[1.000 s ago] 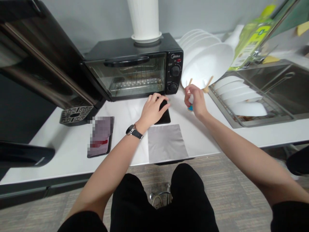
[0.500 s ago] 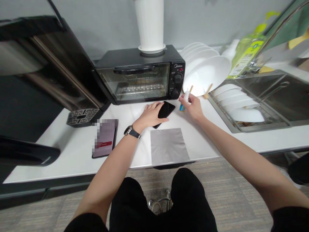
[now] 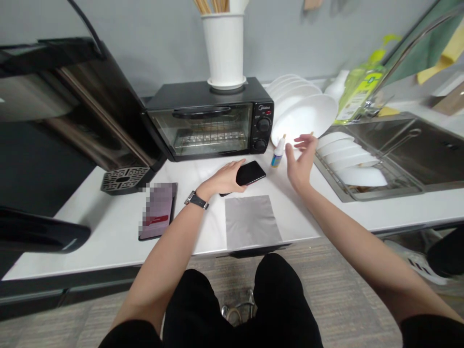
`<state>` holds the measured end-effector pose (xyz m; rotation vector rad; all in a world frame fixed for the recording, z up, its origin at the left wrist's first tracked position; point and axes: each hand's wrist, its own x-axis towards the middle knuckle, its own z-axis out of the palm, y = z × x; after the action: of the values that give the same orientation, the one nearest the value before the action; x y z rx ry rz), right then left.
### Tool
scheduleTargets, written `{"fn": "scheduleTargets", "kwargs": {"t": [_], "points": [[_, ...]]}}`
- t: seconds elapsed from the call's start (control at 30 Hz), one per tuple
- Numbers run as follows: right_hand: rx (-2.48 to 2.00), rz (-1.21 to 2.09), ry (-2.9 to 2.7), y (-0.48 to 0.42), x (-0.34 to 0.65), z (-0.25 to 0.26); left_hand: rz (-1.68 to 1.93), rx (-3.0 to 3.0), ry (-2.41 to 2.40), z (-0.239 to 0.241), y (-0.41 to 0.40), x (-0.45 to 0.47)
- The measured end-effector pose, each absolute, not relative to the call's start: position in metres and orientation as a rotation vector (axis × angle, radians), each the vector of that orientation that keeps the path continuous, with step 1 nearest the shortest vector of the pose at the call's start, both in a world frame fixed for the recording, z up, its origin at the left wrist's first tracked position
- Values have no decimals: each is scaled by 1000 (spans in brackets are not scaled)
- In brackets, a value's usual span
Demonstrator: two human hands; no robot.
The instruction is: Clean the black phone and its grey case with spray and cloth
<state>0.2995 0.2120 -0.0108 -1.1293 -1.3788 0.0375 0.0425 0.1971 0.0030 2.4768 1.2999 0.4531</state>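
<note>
My left hand (image 3: 224, 178) grips a black phone (image 3: 250, 172) and holds it tilted just above the white counter (image 3: 108, 227). A small white bottle with a blue base (image 3: 278, 153) stands upright on the counter in front of the toaster oven. My right hand (image 3: 302, 159) hovers just right of the bottle with its fingers spread, touching nothing. A grey square cloth (image 3: 252, 220) lies flat near the counter's front edge, below both hands.
A black toaster oven (image 3: 212, 118) with a white utensil holder (image 3: 224, 48) on top stands behind. White plates (image 3: 304, 113) lean in a rack; more lie in the sink rack (image 3: 357, 162). A second phone (image 3: 158, 210) lies left, by a black coffee machine (image 3: 54, 125).
My right hand set the small bottle down upright and opened, drawing away to the right. My left hand lifted the black phone off the counter and tilted it.
</note>
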Motion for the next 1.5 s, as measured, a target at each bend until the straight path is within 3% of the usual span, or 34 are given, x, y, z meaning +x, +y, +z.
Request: {"fn": "scheduleTargets", "kwargs": {"t": [0.1,0.2,0.3,0.7,1.3,1.5], "points": [[-918,-101,-1493,185,283,6,561,2424,1297,6,192,42],[-730,25,-1846,174,257,15,584,2441,1342,11,189,36],[-693,263,-1912,180,234,12,580,2530,1413,17,185,29],[-980,1382,-1320,200,242,-27,623,2664,1647,24,181,47],[-784,1576,-1219,183,245,-10,938,2616,1510,24,169,45],[-616,1660,-1231,182,240,2,1093,2404,1697,25,173,49]]}}
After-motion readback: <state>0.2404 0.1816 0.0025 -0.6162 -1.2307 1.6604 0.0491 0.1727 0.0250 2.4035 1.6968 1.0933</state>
